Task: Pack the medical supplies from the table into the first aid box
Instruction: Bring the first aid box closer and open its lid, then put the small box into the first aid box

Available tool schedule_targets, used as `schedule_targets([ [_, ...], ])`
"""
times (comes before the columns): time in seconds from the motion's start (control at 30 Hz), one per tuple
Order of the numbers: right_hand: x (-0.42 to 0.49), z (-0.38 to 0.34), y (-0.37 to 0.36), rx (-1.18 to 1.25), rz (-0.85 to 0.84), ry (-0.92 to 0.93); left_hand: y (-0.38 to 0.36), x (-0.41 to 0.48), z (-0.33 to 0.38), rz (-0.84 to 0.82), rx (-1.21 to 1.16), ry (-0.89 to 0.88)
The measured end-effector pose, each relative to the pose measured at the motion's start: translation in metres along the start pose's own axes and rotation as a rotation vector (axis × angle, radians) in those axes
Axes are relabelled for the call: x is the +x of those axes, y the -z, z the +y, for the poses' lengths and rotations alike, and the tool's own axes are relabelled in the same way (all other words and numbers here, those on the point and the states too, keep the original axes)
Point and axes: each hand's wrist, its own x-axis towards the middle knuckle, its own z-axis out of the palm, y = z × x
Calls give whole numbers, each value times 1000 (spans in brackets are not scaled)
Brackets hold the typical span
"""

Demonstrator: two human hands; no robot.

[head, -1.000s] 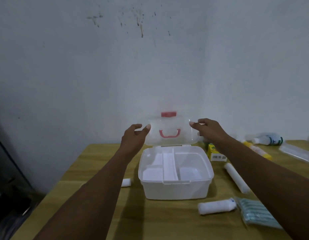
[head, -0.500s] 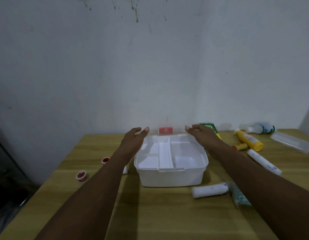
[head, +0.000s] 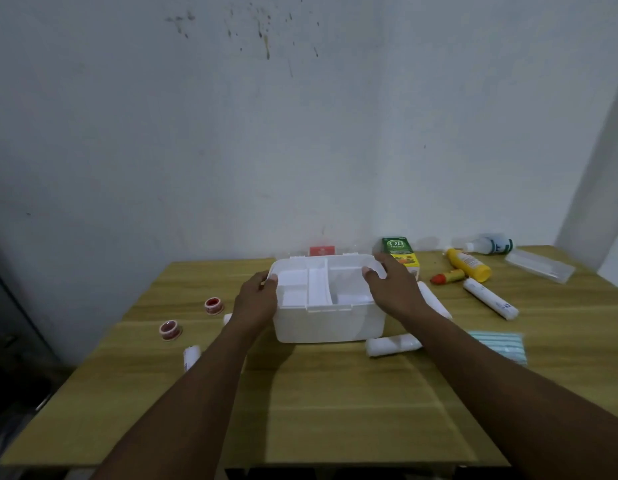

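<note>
The white first aid box [head: 330, 323] stands open mid-table, its lid laid flat behind it with the red latch [head: 322, 251] showing. A divided white tray [head: 318, 287] sits in its top. My left hand [head: 255, 301] holds the box's left rim, thumb on the edge. My right hand [head: 392, 289] grips the right rim, thumb inside the tray. Around it lie two red tape rolls [head: 213, 305], white bandage rolls [head: 392, 344], a mask pack [head: 498, 344], a white tube [head: 489, 302], a yellow bottle [head: 468, 265] and a green carton [head: 399, 252].
A white bottle [head: 487, 244] and a clear plastic case [head: 539, 266] lie at the far right by the wall. A small red-capped tube [head: 446, 277] sits beside the yellow bottle. Another bandage roll [head: 191, 355] lies near the left forearm. The wooden table [head: 335, 403] ends close to the wall.
The lid, held upright a second ago, has swung back flat behind the box. Both hands came down from the lid to the box's side rims.
</note>
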Motion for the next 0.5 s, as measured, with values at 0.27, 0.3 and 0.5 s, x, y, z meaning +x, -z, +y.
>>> schedule_targets([
  [0.27,62,13,29,-128,200,-83,-8,17,-5,85,11,10],
  [0.3,75,22,34,-203,179,-101,-9,20,-6,97,22,10],
  [0.5,114,58,28,-480,9,-164,-15,38,-10,124,52,7],
])
